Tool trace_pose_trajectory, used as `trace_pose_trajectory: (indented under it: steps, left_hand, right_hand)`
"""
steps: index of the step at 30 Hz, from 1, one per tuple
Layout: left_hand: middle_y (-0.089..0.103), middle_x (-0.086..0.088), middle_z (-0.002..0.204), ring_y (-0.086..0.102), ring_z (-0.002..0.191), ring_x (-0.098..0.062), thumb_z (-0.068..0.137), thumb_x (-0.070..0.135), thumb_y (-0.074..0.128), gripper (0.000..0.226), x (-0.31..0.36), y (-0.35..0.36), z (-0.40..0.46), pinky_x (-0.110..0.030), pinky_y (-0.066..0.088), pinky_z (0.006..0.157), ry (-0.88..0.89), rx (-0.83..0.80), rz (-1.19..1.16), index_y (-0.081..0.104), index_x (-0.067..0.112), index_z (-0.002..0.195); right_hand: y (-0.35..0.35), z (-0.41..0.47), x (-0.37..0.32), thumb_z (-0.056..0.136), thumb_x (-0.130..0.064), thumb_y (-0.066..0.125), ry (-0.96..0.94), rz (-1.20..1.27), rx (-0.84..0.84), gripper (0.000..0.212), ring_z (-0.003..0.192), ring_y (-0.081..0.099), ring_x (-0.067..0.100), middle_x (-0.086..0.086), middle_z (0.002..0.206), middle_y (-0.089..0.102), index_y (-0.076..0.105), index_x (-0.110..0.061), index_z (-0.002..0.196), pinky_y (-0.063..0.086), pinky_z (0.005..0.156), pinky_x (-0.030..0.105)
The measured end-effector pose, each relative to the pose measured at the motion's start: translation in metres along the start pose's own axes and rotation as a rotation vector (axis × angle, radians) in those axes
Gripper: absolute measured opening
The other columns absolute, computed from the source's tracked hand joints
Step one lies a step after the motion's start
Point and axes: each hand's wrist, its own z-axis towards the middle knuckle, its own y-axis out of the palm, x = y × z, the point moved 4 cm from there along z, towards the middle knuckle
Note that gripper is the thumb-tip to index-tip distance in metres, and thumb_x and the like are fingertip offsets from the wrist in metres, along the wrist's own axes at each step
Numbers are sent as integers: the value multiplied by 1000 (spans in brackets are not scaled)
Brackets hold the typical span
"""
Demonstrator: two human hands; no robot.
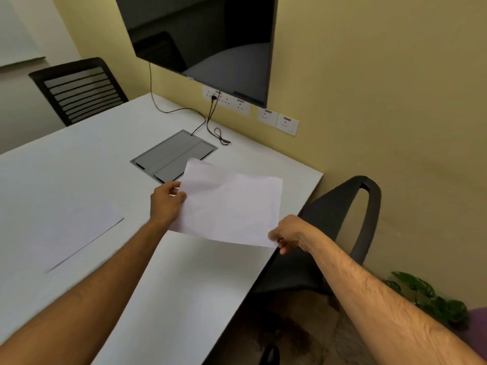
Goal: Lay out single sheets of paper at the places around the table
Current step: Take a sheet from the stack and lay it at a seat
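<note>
Both hands pinch one sheet (232,206): left hand (167,200) on its left edge, right hand (286,234) on its near corner. It's held taut over the table's (184,272) right edge by the chair (340,214), probably for that seat. Another sheet (76,230) lies flat left.

Both hands hold a sheet of paper (232,204) above the white table (79,164): left hand (167,200) pinches its left edge, right hand (288,234) its near right corner.

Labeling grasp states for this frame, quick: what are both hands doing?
Left hand: closed, pinching the left edge of the held sheet of paper.
Right hand: closed, pinching the same sheet's near right corner.
</note>
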Motion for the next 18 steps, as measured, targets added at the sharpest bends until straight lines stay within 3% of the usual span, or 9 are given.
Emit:
trace_pose_trajectory:
  steps: [3,8,12,16,18]
  left_hand:
    - [73,-5,100,66,86,-22,86,10,63,32,0,24,27,-38,54,85,-15,24,33,73,13,116]
    - [73,-8,118,68,104,-26,93,6,59,31,-18,69,83,-33,50,93,-55,54,43,73,13,119]
    - [73,-6,121,67,110,-25,93,5,57,32,-38,117,135,-37,50,102,-52,-26,60,74,14,118]
    - [73,-5,121,67,112,-24,93,8,58,30,-70,170,187,-27,45,97,-38,-91,102,75,15,117]
    - [73,-6,121,67,112,-24,93,8,60,30,-91,196,206,-27,45,97,-38,-122,119,75,14,118]
  right_hand:
    - [-5,39,-11,86,-3,68,52,-41,-34,11,45,60,19,15,71,64,63,5,91,60,53,31]
    - [9,109,-10,87,2,66,115,17,-21,26,60,71,28,23,79,70,60,13,110,63,67,34]
    - [24,162,-2,85,2,69,185,74,20,21,66,73,32,23,76,71,62,12,102,63,76,39]
    - [43,212,8,82,5,71,264,161,27,11,52,67,29,20,66,64,60,6,82,61,62,37]
    - [53,237,19,79,9,70,302,216,41,25,48,62,25,15,62,55,49,-5,74,57,58,35]
